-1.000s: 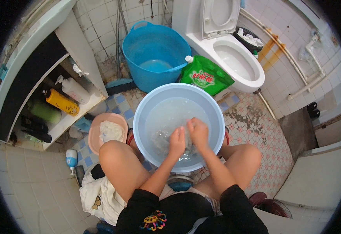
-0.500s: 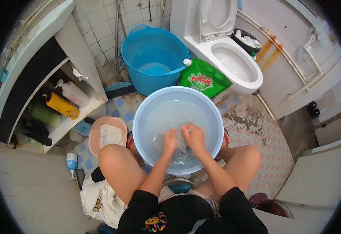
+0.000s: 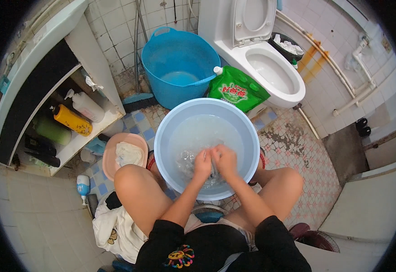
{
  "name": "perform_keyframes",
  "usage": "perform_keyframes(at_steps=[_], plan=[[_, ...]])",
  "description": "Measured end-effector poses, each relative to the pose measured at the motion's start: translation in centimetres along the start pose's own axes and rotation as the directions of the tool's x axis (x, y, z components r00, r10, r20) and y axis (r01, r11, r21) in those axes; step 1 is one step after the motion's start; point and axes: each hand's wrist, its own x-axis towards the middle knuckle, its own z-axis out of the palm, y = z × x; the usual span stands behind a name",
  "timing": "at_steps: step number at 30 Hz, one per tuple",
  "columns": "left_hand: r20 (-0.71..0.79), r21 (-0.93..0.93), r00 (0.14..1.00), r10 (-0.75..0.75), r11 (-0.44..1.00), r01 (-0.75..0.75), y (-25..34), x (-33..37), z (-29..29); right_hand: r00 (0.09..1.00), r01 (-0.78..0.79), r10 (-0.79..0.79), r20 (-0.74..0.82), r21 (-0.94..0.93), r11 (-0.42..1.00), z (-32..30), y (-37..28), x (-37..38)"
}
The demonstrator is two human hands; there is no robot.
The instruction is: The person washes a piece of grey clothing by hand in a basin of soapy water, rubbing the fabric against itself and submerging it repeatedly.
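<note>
Between my knees stands a light blue basin (image 3: 160,149) of cloudy, bubbly water. Inside it, my left hand (image 3: 202,164) and my right hand (image 3: 225,159) are brought together just over the water, fingers curled and fingertips meeting. Something greyish and wet shows below and between them, partly under the surface; its kind is unclear, and foam bubbles lie beside the left hand.
Beyond the basin are a large blue tub (image 3: 173,68), a green spouted pouch (image 3: 238,90) and a toilet (image 3: 275,75). At left sit a pink basin (image 3: 108,158) with white cloth, a pump bottle (image 3: 83,186), white clothing (image 3: 112,229) and a shelf (image 3: 78,145) of bottles.
My hands have come closer together, the left moving right toward the right hand. The water's splashing pattern has shifted, with bubbles now left of the hands.
</note>
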Motion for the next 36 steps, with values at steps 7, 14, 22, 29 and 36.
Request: perform_keyframes(at_steps=[7,14,22,29,36], plan=[[-0.016,-0.163,0.971,-0.24,0.958,0.234,-2.0,1.0,-1.5,0.999,-0.041,0.042,0.002,0.183,0.982,-0.5,-1.2,0.7],[0.227,-0.041,0.967,-0.116,0.991,0.128,1.6,0.3,-1.1,0.925,-0.35,0.314,0.213,0.161,0.923,-1.3,4.4,2.8],[0.161,-0.331,0.969,-0.186,0.915,0.231,-1.0,2.3,-3.3,0.747,-0.663,0.386,0.542,0.563,0.493,-3.3,5.7,2.7],[0.197,-0.008,0.977,-0.083,0.996,0.086,0.9,1.6,-4.5,0.484,-0.7,0.273,0.831,0.181,0.69,-5.6,5.2,1.8],[0.449,0.148,0.893,0.046,0.981,-0.124,1.2,1.1,-5.3,0.618,-0.475,0.133,0.774,0.234,0.848,-5.3,5.6,0.9]])
